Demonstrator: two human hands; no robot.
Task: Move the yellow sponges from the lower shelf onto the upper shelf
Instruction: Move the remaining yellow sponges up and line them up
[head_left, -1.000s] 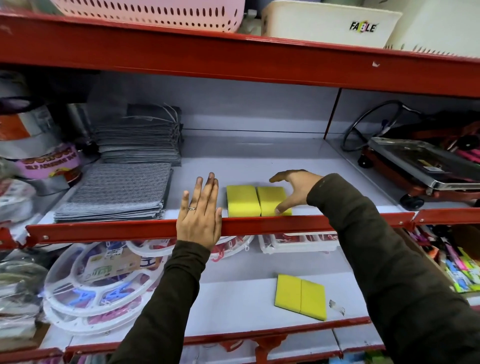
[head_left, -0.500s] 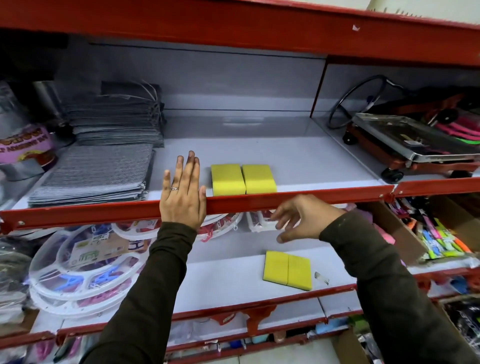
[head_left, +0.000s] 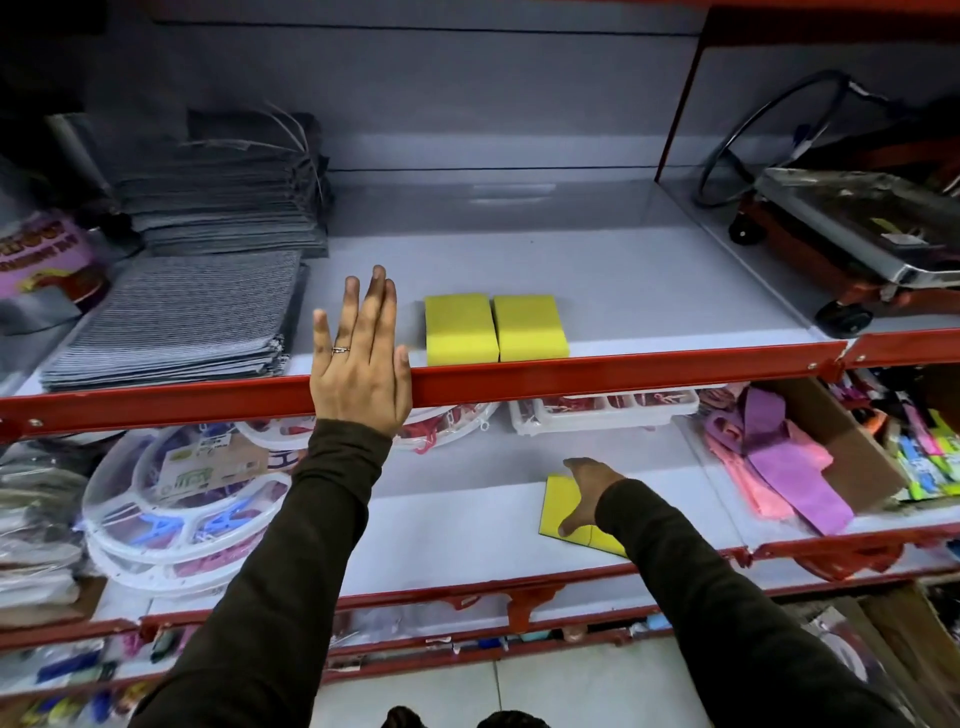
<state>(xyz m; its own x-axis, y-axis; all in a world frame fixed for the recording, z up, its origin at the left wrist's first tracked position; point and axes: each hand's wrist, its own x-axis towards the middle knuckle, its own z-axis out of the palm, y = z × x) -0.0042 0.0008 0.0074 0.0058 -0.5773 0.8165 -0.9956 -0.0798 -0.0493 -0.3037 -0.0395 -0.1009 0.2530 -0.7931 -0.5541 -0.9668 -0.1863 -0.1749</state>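
Observation:
Two yellow sponges (head_left: 496, 328) lie side by side on the upper shelf (head_left: 623, 371), just behind its red front rail. Two more yellow sponges (head_left: 558, 506) lie flat on the lower shelf (head_left: 441, 525). My right hand (head_left: 584, 493) is spread over them, fingers on the left one and my sleeve hiding much of the right one; no grip is visible. My left hand (head_left: 361, 364) rests flat and open on the upper shelf's rail, left of the upper sponges.
Stacks of grey cloths (head_left: 176, 317) fill the upper shelf's left side. A red wheeled trolley (head_left: 852, 244) stands at its right. On the lower shelf sit round clear peg trays (head_left: 176, 509) at left and a cardboard box with pink and purple cloths (head_left: 779, 467) at right.
My right hand has let go of the second upper sponge, dropped below the red rail and landed on the lower sponges. My left hand stayed on the rail. The camera tilted downward.

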